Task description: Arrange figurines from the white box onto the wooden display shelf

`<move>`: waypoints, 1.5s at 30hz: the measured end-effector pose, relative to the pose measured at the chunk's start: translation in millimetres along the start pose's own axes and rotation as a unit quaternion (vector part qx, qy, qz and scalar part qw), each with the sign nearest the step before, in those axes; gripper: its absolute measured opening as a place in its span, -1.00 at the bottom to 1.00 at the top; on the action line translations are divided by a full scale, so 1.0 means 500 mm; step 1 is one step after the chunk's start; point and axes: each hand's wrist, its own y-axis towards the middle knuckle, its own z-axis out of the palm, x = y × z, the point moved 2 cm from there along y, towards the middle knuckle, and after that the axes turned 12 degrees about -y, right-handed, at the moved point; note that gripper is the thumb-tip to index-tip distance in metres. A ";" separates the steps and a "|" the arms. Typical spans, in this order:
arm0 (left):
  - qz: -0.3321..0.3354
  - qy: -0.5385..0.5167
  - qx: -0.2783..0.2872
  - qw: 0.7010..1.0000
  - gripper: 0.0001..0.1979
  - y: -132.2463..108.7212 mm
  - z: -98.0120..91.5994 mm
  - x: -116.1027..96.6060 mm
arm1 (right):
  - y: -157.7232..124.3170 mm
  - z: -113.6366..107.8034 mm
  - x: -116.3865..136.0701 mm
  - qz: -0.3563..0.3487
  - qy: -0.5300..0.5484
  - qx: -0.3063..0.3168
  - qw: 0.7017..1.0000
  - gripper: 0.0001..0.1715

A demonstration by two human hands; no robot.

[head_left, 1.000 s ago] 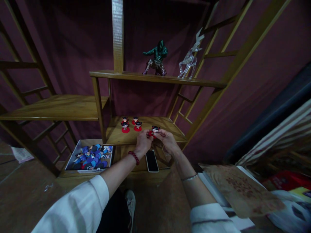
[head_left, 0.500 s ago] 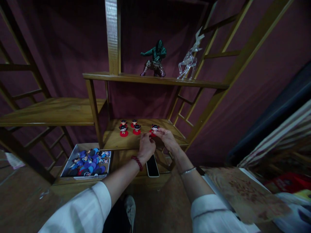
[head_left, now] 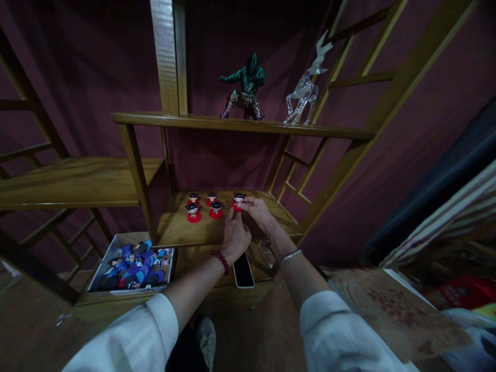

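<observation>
Between my two hands is a small doll figurine (head_left: pixel 238 198) with black hair and a red base, just over the lower shelf (head_left: pixel 201 235). My right hand (head_left: pixel 259 213) pinches it from the right side. My left hand (head_left: pixel 235 235) has its fingertips closed at the lower front of the red base. To the left, several similar figurines stand in two rows on the shelf, among them a front-left figurine (head_left: pixel 193 212) and a front-right figurine (head_left: pixel 216 209). The fingertips partly cover the held figurine's base.
An open box (head_left: pixel 134 263) of blue, purple and black figurines sits lower left. A phone (head_left: pixel 243 271) lies under my forearms. Above, a dark green crouching statue (head_left: pixel 245 88) and a clear deer figure (head_left: pixel 307 85) stand on the upper shelf (head_left: pixel 232 124). A patterned board (head_left: pixel 387 310) is at right.
Both hands have moved the held figurine a little left and back, closer to the standing ones. The camera view has shifted slightly.
</observation>
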 end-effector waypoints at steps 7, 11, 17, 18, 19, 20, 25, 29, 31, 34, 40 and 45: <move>0.001 0.046 0.036 0.998 -0.45 0.006 0.000 -0.014 | 0.027 0.005 -0.004 -0.008 -0.017 0.004 1.000 -0.80; 0.008 0.083 0.033 0.996 -0.48 0.014 0.003 -0.008 | 0.045 0.010 -0.010 0.000 -0.012 -0.001 1.000 -0.82; 0.009 0.116 0.048 0.992 -0.51 0.025 0.011 0.001 | 0.068 0.018 -0.014 0.004 -0.032 -0.006 0.999 -0.89; 0.012 0.121 0.052 0.991 -0.51 0.027 0.012 0.000 | 0.072 0.020 -0.014 0.008 -0.031 -0.004 0.999 -0.89; 0.016 0.125 0.057 0.990 -0.50 0.028 0.013 -0.001 | 0.075 0.022 -0.014 0.013 -0.027 0.001 1.000 -0.89; 0.020 0.129 0.063 0.989 -0.49 0.030 0.014 -0.002 | 0.077 0.024 -0.014 0.017 -0.021 0.008 1.000 -0.88; 0.026 0.143 0.070 0.987 -0.43 0.041 0.020 -0.001 | 0.090 0.029 -0.017 0.030 -0.018 0.011 0.999 -0.86; 0.014 0.162 0.061 0.985 -0.41 0.049 0.025 0.006 | 0.098 0.032 -0.022 0.039 -0.015 0.008 0.999 -0.86; 0.009 0.163 0.064 0.984 -0.41 0.050 0.027 0.008 | 0.102 0.033 -0.023 0.038 -0.024 0.010 0.999 -0.87; 0.006 0.160 0.066 0.985 -0.41 0.050 0.025 0.009 | 0.106 0.035 -0.023 0.026 -0.052 0.015 0.998 -0.88; 0.003 0.145 0.055 0.988 -0.41 0.048 0.024 0.014 | 0.110 0.038 -0.025 0.018 -0.080 0.019 0.996 -0.87; -0.006 0.145 0.052 0.988 -0.40 0.049 0.028 0.019 | 0.106 0.038 -0.024 0.024 -0.078 0.019 0.996 -0.90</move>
